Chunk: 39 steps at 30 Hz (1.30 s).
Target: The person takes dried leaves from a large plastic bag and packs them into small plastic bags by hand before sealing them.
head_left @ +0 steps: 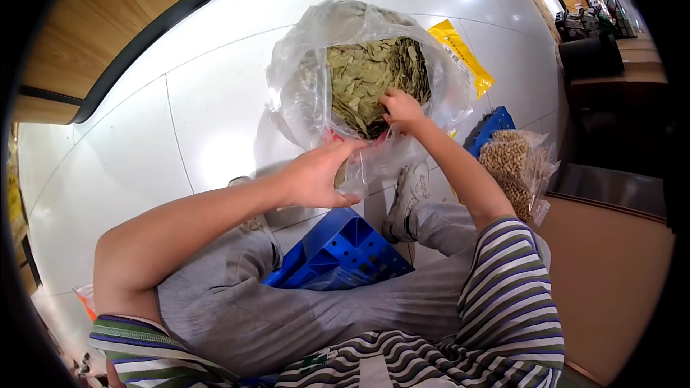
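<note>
A large clear plastic bag stands with its mouth wide, full of dried greenish-brown leaves. My left hand is at the near rim, with the bag's plastic between thumb and fingers. Inside the mouth, at the right side of the leaves, is my right hand; its fingers are curled against the leaves, and whatever they hold is too small to make out.
Below the bag, a blue plastic crate lies between my legs. To the right are clear bags of light brown pellets, another blue plastic piece and a yellow packet. A brown box stands at the lower right.
</note>
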Available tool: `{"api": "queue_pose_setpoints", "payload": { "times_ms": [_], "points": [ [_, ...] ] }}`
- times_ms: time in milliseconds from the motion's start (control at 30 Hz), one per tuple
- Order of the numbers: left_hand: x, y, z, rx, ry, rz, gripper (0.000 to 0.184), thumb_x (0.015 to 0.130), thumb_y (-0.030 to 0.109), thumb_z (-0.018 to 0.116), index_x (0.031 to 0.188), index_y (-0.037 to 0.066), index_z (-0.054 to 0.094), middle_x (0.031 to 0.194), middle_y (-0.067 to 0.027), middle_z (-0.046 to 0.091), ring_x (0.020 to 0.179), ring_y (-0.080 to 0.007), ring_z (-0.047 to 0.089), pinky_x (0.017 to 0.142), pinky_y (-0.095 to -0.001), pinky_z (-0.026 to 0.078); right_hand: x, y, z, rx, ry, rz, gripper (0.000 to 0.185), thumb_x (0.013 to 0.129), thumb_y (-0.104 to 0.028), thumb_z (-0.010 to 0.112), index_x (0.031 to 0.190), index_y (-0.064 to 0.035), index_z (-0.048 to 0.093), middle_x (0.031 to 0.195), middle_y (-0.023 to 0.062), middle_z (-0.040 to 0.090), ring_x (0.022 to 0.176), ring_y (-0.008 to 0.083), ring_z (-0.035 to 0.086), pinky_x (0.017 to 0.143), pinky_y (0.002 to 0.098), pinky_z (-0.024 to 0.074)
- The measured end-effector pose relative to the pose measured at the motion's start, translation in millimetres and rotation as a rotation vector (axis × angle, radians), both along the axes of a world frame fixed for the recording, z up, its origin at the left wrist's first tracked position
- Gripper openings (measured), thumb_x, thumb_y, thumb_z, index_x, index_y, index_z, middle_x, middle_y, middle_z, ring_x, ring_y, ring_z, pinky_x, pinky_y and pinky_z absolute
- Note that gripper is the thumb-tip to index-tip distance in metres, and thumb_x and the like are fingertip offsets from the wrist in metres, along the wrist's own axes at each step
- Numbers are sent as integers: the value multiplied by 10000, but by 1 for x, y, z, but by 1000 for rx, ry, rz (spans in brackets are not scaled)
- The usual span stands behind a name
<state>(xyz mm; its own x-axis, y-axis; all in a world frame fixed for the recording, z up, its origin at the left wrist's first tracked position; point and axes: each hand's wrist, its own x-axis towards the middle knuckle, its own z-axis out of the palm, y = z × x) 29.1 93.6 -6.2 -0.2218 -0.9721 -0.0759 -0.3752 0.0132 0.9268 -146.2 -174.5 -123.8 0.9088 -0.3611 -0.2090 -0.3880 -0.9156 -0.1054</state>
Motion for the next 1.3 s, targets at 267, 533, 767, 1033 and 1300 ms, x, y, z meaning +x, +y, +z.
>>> {"api": "queue_pose_setpoints", "payload": {
  "times_ms": [267,533,767,1033,1300],
  "points": [
    [-1,1,-6,-13,-25,6,864,735,323,804,1427,26,380,1334,-220,540,1221,-383,539,1019,-438,451,-3,0,-5,-102,-73,295,134,824,-212,648,864,-85,661,879,78,651,890,294,652,779,427,518],
    [1,-5,-2,46,-41,25,858,735,339,802,1422,35,388,1330,-222,546,1217,-382,542,1019,-437,450,10,-9,32,222,-161,66,147,850,-194,651,835,-49,643,778,158,664,737,380,649,673,457,525],
    [4,-16,-5,46,-41,64,864,737,324,814,1430,40,382,1282,-215,565,1175,-358,568,996,-418,458,9,-18,84,322,-210,-97,171,817,-182,705,878,-25,676,784,166,674,728,368,660,670,412,525],
    [-3,-24,-6,23,-42,58,862,741,340,817,1424,39,386,1286,-217,559,1178,-362,566,1008,-418,450,16,-27,69,248,-336,-275,204,802,-181,742,911,-18,687,843,177,700,776,351,684,710,420,542],
    [-3,-19,-14,7,-56,22,844,742,372,803,1398,26,399,1264,-217,566,1169,-364,570,996,-419,455,31,-12,12,2,-104,-201,216,861,-225,645,909,-22,700,814,229,688,792,414,677,755,499,545]
  ]
}}
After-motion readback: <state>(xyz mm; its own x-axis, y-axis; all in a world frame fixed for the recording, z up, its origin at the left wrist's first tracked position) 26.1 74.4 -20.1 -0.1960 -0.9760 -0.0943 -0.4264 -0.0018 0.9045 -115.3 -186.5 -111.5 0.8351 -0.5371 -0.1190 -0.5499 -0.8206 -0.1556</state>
